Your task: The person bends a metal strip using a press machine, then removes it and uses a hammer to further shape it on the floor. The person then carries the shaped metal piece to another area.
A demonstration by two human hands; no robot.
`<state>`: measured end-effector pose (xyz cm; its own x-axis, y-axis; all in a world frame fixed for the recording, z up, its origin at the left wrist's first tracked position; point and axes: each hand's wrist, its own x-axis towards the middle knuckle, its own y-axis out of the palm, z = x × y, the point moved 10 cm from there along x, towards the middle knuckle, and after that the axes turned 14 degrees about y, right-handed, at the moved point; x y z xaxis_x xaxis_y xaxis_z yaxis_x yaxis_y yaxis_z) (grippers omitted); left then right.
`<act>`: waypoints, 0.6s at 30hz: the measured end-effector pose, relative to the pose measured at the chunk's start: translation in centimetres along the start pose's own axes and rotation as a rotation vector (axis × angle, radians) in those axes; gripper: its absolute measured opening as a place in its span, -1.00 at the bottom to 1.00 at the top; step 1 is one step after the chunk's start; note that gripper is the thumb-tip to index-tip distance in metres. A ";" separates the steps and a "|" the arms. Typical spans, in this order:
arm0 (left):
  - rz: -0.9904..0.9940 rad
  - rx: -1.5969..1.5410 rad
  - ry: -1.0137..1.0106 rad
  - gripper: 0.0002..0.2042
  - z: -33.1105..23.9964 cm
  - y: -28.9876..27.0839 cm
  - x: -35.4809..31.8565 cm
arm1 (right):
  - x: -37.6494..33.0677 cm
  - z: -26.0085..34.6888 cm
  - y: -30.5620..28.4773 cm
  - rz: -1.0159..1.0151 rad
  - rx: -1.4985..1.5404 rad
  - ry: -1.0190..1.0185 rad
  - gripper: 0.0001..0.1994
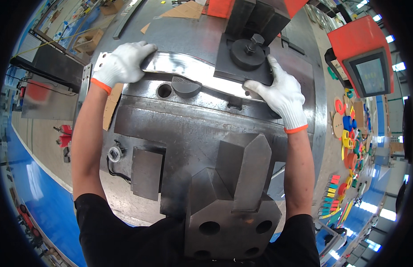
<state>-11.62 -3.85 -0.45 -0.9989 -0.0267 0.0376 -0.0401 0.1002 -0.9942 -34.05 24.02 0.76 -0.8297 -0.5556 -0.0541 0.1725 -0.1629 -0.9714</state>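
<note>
A shiny, gently curved metal bar [184, 64] lies across the machine bed, passing under the front edge of a dark block. My left hand [126, 64], in a white glove with an orange cuff, is closed over the bar near its left end, which pokes out beyond the glove. At the other end, my gloved right hand [281, 92] has its thumb and forefinger spread wide. The thumb touches the bar's end near a small hole, and the forefinger lies along the dark block's right side. On that block sits a round dark disc [247, 54] with a bolt [255, 42].
A half-round steel piece [186, 87] lies in front of the bar beside a round hole. Nearer me, a large pointed steel block [246, 173] rises from the machine. A red-cased screen [371, 73] stands at the right; coloured tape rolls [347, 138] lie beyond the bed.
</note>
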 end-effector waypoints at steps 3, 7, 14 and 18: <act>-0.076 0.068 0.058 -0.43 2.3 -1.2 -2.0 | 0.1 0.0 -0.2 -0.018 0.010 -0.014 0.16; -0.088 0.154 0.014 -0.49 7.4 -1.5 -5.4 | 0.6 -0.5 0.3 0.006 0.021 0.001 0.16; -0.052 0.137 -0.123 -0.48 11.6 -1.5 -10.3 | 0.2 -0.7 0.7 -0.007 0.040 0.018 0.13; -0.100 0.132 -0.230 -0.52 12.0 -1.5 -13.5 | 0.1 -0.7 1.0 -0.047 0.064 -0.024 0.10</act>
<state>2.25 -15.62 -0.69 -0.9580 -0.2569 0.1272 -0.1198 -0.0444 -0.9918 -34.30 24.38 -0.39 -0.8251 -0.5650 -0.0026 0.1678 -0.2407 -0.9560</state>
